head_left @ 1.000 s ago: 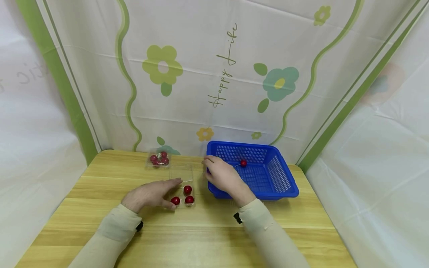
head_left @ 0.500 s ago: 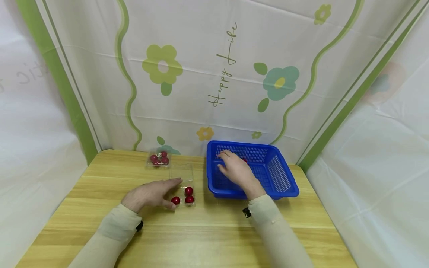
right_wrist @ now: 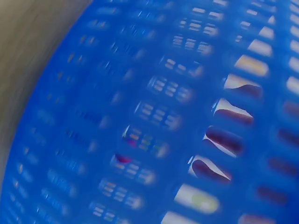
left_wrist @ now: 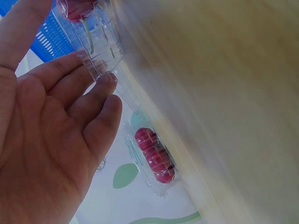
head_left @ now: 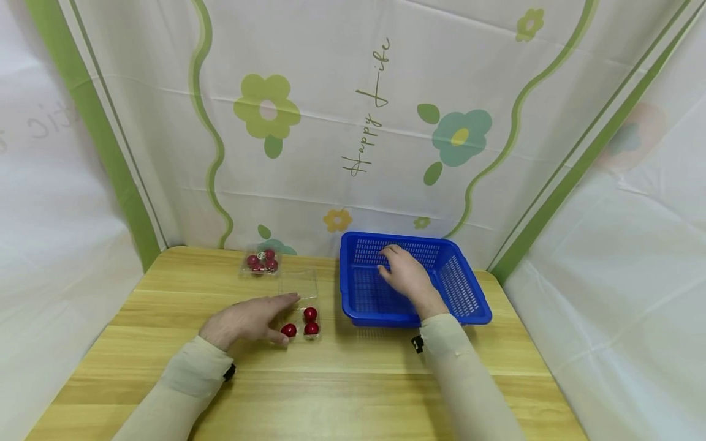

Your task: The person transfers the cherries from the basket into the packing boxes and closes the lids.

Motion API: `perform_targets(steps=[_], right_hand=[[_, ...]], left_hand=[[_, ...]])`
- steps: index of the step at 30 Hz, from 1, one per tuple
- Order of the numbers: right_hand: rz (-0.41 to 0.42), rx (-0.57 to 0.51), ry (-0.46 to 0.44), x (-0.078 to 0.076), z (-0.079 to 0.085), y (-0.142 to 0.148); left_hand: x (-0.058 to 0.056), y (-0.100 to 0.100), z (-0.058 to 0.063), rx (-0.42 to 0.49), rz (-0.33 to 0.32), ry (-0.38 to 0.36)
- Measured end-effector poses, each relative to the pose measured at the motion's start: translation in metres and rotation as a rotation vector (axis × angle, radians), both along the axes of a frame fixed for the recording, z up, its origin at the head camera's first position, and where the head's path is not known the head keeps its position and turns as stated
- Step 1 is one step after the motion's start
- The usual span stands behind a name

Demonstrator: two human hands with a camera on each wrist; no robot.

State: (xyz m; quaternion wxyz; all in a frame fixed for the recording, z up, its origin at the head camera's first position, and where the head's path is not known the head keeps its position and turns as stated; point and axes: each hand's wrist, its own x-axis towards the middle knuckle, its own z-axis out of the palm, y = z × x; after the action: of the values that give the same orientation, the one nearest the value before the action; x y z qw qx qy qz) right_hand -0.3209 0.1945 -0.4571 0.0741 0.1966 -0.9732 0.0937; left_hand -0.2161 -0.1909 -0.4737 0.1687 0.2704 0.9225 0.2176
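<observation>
My left hand point(head_left: 250, 318) lies beside an open clear plastic clamshell box point(head_left: 298, 283), thumb at its near left corner and index finger along the hinge. In the left wrist view the loosely extended fingers point(left_wrist: 105, 84) touch the box's edge. Three dark red cherries point(head_left: 311, 315) sit in its lower half; a stem point(left_wrist: 88, 39) shows through the plastic. My right hand point(head_left: 407, 275) is inside the blue plastic basket point(head_left: 375, 318), thumb and index finger spread apart. The hand hides the spot where a cherry lay. Through the basket's slots the right wrist view shows a speck of red point(right_wrist: 123, 158).
A second clear box point(head_left: 261, 262), closed over several cherries, stands at the back left of the wooden table point(head_left: 309, 398). Behind the table hangs a white curtain point(head_left: 331, 122) with flower prints, and more curtain closes both sides.
My right hand has moved right, from the basket's left rim to over its middle, covering the cherry inside. The far right cherry in the box shifted slightly. My left hand has stayed put.
</observation>
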Motion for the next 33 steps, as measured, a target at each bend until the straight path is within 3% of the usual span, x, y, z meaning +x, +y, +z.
perform_targets(steps=[11, 16, 18, 24, 27, 33], right_hand=[[-0.071, -0.014, -0.074, -0.010, -0.008, 0.026], [-0.108, 0.006, -0.182, -0.015, -0.017, 0.032], [-0.114, 0.003, -0.233, -0.024, -0.029, 0.038], [-0.073, 0.036, -0.271, -0.079, -0.105, 0.070], [-0.065, 0.052, -0.299, -0.098, -0.130, 0.081], [-0.078, 0.107, -0.316, -0.105, -0.135, 0.084]], left_hand=[[-0.001, 0.000, -0.001, -0.002, -0.010, 0.007], [-0.001, -0.001, -0.002, -0.003, -0.013, 0.007], [-0.002, -0.001, -0.002, -0.003, -0.013, 0.007], [-0.002, -0.001, -0.002, -0.002, -0.015, 0.007], [-0.001, -0.001, -0.001, 0.001, -0.012, 0.001], [0.000, -0.001, 0.000, 0.005, -0.005, -0.005]])
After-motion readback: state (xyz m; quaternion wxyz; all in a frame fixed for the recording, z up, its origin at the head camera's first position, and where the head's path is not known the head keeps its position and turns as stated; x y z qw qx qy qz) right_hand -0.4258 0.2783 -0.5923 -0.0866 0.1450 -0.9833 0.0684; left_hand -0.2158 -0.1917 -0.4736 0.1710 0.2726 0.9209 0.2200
